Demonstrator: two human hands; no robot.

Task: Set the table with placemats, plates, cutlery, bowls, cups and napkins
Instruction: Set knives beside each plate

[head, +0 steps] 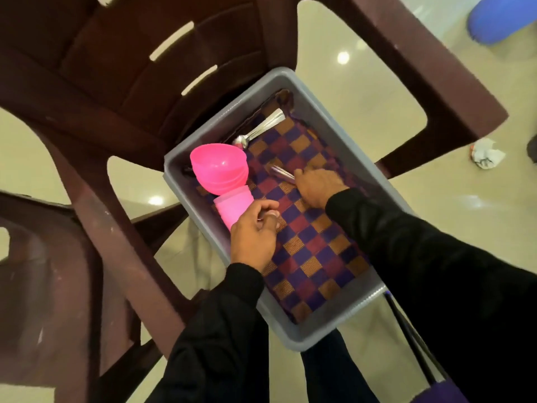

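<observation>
We see the left hand [252, 239] gripping stacked pink cups [232, 206] with pink bowls [219, 168] on top, over the grey bin's [316, 338] left edge. Right hand [318, 184] pinches cutlery [280, 173] on the checkered placemats [313, 251] inside; spoons [258, 130] lie farther in.

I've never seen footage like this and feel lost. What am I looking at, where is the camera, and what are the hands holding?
There is no machine here: a person wears a camera on the head, looking down at their own hands. A grey bin sits on a brown chair, lined with checkered placemats. The left hand grips pink cups with pink bowls stacked on top. The right hand reaches into the bin and touches cutlery; its grip is unclear. Spoons lie at the far end.
</observation>
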